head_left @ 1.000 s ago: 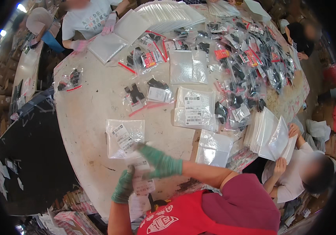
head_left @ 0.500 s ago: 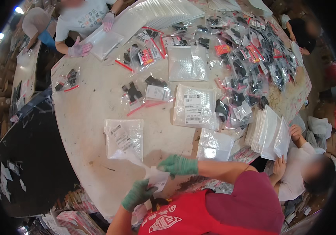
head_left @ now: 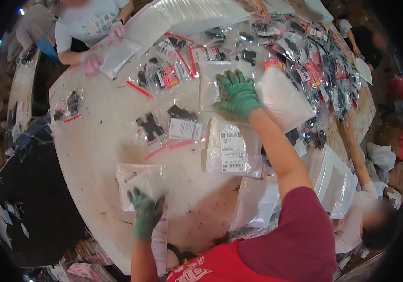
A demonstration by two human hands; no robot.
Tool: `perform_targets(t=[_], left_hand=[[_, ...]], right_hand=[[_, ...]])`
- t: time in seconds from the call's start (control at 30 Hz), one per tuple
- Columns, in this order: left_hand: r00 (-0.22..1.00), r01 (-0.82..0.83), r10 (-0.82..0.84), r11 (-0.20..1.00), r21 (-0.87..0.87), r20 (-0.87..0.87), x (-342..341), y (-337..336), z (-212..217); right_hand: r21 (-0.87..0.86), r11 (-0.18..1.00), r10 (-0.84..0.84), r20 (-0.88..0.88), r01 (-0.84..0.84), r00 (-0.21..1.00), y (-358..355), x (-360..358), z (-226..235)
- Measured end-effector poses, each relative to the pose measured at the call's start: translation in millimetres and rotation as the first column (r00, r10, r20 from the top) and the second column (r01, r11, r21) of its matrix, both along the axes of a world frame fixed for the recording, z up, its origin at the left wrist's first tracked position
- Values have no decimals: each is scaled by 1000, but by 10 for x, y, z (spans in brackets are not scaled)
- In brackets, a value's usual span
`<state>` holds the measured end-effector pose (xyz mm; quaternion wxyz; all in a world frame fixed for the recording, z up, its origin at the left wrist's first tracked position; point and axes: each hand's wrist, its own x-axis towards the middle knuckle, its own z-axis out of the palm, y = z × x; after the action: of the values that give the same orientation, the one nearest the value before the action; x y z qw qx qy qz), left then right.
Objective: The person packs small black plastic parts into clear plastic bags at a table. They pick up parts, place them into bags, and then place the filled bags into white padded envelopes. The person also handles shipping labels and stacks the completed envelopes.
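Note:
My left hand (head_left: 146, 214), in a green glove, presses flat on the near corner of a clear plastic bag (head_left: 140, 181) that lies on the round white table (head_left: 98, 150). A strip of white labels (head_left: 160, 244) hangs off the table edge beside that hand. My right hand (head_left: 237, 94), also green-gloved, is stretched far across the table and rests fingers spread on a clear bag (head_left: 211, 84), touching a frosted white bag (head_left: 283, 97) to its right. Between my arms lies a stack of clear bags with white labels (head_left: 233, 149).
Red-striped bags holding black parts (head_left: 152, 127) lie mid-table, and a heap of them (head_left: 314, 61) covers the far right. A person across the table handles a white bag (head_left: 117, 56). Another person (head_left: 366, 207) sits at my right beside stacked clear bags (head_left: 333, 181).
My right hand has left the label strip near the table edge and reached far across to the bags. My left hand has moved up onto the clear bag.

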<state>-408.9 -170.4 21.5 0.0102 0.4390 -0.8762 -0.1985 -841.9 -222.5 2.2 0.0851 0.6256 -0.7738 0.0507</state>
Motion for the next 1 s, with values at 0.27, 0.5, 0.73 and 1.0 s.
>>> perform_targets(t=[0.27, 0.5, 0.73, 1.0], left_hand=[[982, 63, -29, 982, -176, 187, 835, 38, -735], [772, -561, 563, 822, 102, -295, 2430, 83, -260], [381, -457, 855, 506, 732, -352, 3122, 836, -462], [5, -584, 880, 389, 713, -476, 2936, 1246, -276]], right_hand=[[-132, 982, -95, 259, 132, 961, 43, -317, -461], [120, 937, 137, 740, -329, 659, 1041, 1649, 872], [333, 926, -254, 205, 177, 945, 1588, 1270, -346], [23, 856, 374, 661, -516, 651, 1429, 3197, 941]])
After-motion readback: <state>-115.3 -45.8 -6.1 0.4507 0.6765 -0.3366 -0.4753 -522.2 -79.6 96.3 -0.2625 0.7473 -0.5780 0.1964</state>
